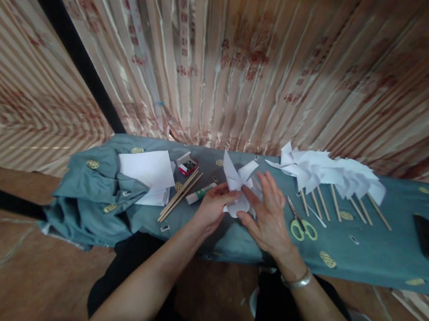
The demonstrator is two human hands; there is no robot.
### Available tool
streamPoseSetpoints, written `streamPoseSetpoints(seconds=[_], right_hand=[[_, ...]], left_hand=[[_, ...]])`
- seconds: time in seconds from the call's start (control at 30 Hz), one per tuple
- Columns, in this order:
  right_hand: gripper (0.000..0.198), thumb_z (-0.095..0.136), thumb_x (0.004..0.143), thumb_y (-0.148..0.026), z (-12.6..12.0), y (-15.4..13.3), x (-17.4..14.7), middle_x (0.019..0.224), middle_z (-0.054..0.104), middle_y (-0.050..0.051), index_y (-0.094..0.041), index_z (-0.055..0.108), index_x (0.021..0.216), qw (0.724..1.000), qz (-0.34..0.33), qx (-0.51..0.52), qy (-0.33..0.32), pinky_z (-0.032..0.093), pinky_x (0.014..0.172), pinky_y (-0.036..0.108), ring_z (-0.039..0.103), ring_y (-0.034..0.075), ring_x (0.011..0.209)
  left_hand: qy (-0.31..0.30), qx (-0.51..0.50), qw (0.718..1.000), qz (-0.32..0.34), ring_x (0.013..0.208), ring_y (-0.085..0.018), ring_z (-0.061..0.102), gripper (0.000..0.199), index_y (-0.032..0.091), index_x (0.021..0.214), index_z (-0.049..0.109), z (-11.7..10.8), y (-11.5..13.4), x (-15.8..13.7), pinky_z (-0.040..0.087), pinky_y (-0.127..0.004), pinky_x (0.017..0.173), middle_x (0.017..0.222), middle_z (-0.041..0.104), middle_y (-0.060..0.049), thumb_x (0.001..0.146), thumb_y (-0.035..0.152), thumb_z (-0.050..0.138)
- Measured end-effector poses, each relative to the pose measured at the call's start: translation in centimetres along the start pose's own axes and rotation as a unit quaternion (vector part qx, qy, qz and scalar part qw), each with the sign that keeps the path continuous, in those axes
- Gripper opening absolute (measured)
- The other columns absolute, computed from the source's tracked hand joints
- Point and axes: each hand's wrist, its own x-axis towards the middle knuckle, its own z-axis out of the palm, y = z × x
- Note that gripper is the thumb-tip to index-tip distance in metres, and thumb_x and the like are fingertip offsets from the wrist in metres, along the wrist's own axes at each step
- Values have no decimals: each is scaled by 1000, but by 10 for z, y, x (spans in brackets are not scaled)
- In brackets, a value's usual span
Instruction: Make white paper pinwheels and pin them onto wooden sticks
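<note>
left hand pinches the lower left edge of a white folded paper pinwheel, fingers closed on the sheet so the vanes stay gathered. right hand lies with fingers spread and flat against the pinwheel's right side, pressing rather than gripping, apparently to steady the folds; a silver bangle sits on that wrist. just left of the left fingers lie a white glue stick with green label and a bundle of thin wooden sticks, within reach. just right of the right fingers lie yellow-handled scissors. beyond them, a row of finished white paper pinwheels on wooden sticks is set aside. further left, a stack of white paper sheets rests on the grey-blue cloth-covered table.
</note>
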Motion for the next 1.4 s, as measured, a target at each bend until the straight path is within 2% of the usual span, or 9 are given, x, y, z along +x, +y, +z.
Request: streamPoseSetpoints(seconds=[0.27,0.5,0.73,0.97,1.17,1.4], right_hand=[[48,43,96,-46,-5,-4,-3,160,21,15,-23,49,137,1000,-11,27,0,30,108,59,17,36,148],[47,40,97,-46,-7,-7,-3,160,20,12,-23,52,136,998,-13,63,-1,31,108,60,17,36,148],[43,34,99,-40,-10,-6,-3,159,26,10,-21,61,127,992,-5,125,25,30,111,62,19,35,148],[48,30,100,-41,-11,-5,-3,157,32,10,-19,66,122,985,14,168,41,32,111,63,22,35,147],[53,26,100,-44,-12,-5,-3,154,36,9,-19,68,119,983,27,175,45,32,112,63,25,34,146],[55,23,101,-45,-12,-5,-2,154,36,9,-18,68,117,984,32,169,45,33,112,60,24,32,147]], left_hand=[[26,4,1000,6,63,-13,60,32,12,68,73,-1,3,-2,44,-26,67,69,73,-4,43,23,90],[50,14,999,0,62,-14,61,37,12,69,74,-2,4,-5,46,-27,66,69,73,-4,40,26,92],[49,25,998,0,62,-15,62,37,11,69,74,-5,0,-4,46,-28,66,70,73,-5,40,26,92],[39,28,999,3,62,-14,61,34,11,72,74,-7,-3,-4,45,-28,67,71,72,-5,44,22,90],[32,41,999,-3,63,-16,62,33,11,72,74,-7,-2,-5,46,-28,66,72,73,-6,45,23,89],[49,48,998,-1,59,-14,61,27,12,67,74,-7,-1,-3,46,-27,62,66,72,-4,44,20,87]])
